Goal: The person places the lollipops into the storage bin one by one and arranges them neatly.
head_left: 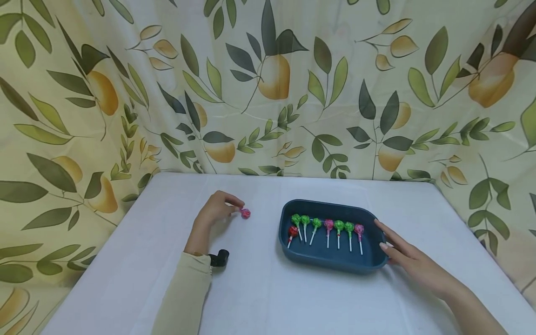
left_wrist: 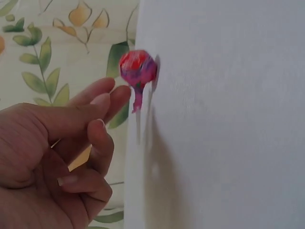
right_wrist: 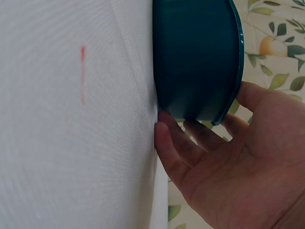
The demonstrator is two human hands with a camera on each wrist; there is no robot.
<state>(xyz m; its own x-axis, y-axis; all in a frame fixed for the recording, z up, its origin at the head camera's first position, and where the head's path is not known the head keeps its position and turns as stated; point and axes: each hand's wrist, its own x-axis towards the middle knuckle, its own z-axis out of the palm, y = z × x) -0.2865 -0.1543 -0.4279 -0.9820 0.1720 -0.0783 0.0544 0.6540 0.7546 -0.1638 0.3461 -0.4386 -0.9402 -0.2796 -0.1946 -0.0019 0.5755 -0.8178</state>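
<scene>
A pink lollipop [head_left: 245, 213] lies on the white table, its wrapped head pointing away from the left hand's camera and its thin white stick below. My left hand [head_left: 219, 205] reaches to it with loosely bent fingers; in the left wrist view, the fingertips [left_wrist: 121, 93] are right beside the wrapper's neck and do not close round it. At the right end of a dark blue tray [head_left: 332, 264], my right hand [head_left: 412, 263] grips the rim and outer wall, with several fingers [right_wrist: 164, 138] low near the base. Inside the tray lie green lollipops [head_left: 338, 226], two pink ones [head_left: 359, 229] and a red one [head_left: 293, 231].
A white cloth covers the table [head_left: 251, 298]. Behind and at the sides hangs a curtain [head_left: 251, 125] with leaves and orange fruit. A black device [head_left: 219, 258] is worn on the left wrist. A red mark [right_wrist: 83, 71] shows on the cloth.
</scene>
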